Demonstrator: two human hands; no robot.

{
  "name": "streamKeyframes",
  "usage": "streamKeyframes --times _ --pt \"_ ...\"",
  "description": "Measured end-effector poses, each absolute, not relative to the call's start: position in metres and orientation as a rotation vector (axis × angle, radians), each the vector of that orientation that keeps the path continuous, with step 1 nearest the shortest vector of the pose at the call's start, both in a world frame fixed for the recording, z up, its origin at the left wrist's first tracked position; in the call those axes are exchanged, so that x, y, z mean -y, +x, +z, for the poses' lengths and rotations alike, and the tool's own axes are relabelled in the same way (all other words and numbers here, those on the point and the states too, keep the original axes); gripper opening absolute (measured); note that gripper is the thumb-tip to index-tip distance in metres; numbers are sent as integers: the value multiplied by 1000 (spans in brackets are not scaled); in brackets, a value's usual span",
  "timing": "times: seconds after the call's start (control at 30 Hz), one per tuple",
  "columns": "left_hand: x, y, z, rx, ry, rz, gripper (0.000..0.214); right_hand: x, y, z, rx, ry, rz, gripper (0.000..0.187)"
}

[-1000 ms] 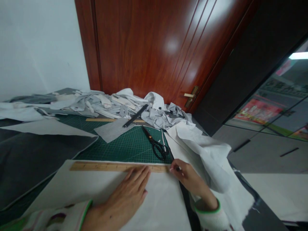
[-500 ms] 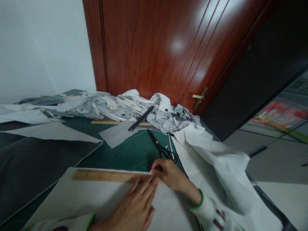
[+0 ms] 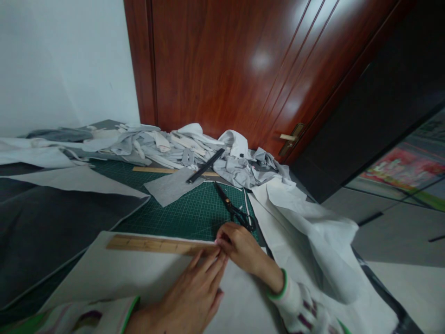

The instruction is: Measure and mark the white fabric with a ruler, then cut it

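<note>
A wooden ruler (image 3: 149, 244) lies along the far edge of a pale fabric sheet (image 3: 114, 273). My left hand (image 3: 189, 290) rests flat on the fabric, fingers stretched out and fingertips pressing the ruler's right part. Just beyond those fingertips, my right hand (image 3: 239, 246) is closed in a pinch at the ruler's far edge. A small pinkish piece (image 3: 216, 241) shows between thumb and fingers, mostly hidden. Black-handled scissors (image 3: 234, 208) lie past the right hand on a green cutting mat (image 3: 174, 220).
Fabric scraps (image 3: 156, 144) are heaped at the back against a wooden door (image 3: 215, 65). A black strip (image 3: 206, 165) lies across a grey scrap (image 3: 168, 185), near another wooden ruler (image 3: 153, 170). Dark fabric (image 3: 55, 232) spreads at left, white cloth (image 3: 313, 236) at right.
The whole view has tilted slightly, so the table appears a little higher. My right hand has shifted slightly left along the ruler's edge; my left hand keeps pressing the ruler.
</note>
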State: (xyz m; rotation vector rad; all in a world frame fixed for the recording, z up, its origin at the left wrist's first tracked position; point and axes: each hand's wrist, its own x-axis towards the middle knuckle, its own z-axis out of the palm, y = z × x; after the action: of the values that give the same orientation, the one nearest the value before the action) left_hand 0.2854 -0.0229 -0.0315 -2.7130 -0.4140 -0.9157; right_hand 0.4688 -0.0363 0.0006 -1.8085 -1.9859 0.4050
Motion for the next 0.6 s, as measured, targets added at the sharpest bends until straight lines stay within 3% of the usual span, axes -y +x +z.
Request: streamKeyframes --times 0.23,0.6 --pt "25 284 -22 425 -2660 -930 53 39 464 6 2060 -1842 361 12" --pt "24 282 -29 404 -2716 -772 43 47 470 16 2271 -1953 195 15"
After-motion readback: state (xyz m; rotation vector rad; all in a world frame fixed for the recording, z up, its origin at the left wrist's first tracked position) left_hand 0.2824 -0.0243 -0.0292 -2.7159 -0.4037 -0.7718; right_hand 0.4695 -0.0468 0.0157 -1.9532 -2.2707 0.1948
